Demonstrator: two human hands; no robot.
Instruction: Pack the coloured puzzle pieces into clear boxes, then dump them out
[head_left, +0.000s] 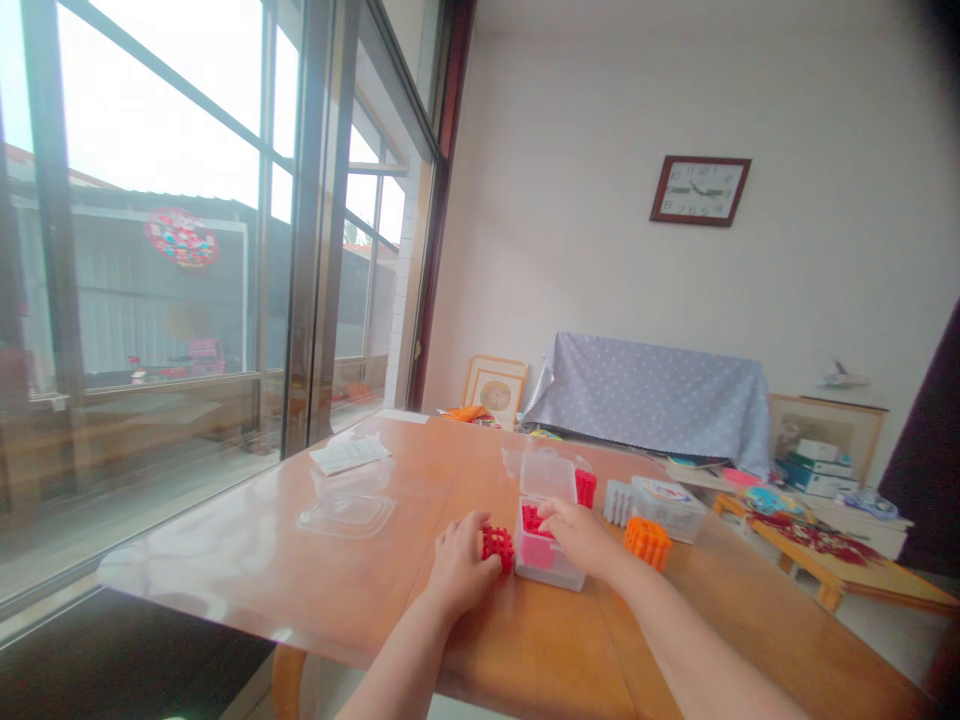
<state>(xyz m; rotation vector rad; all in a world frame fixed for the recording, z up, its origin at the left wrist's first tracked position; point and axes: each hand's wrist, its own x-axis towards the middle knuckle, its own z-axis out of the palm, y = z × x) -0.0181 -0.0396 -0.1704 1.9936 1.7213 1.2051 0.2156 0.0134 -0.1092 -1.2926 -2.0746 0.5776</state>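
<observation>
My left hand (pixel 459 565) is curled around a red block piece (pixel 497 545) resting on the wooden table (pixel 390 590), just left of a small clear plastic box (pixel 549 545) with an open lid. My right hand (pixel 576 533) reaches into that box from the right, fingers bent over the red pieces inside (pixel 534 521); what its fingertips grip is hidden. Another red piece (pixel 586 488) stands behind the box.
An orange block cube (pixel 647 541), a white ridged piece (pixel 619 502) and a second clear box (pixel 667 507) sit to the right. A clear lid (pixel 346 514) and paper (pixel 349 453) lie to the left. Large windows run along the left; a low cluttered table (pixel 840 570) stands at the right.
</observation>
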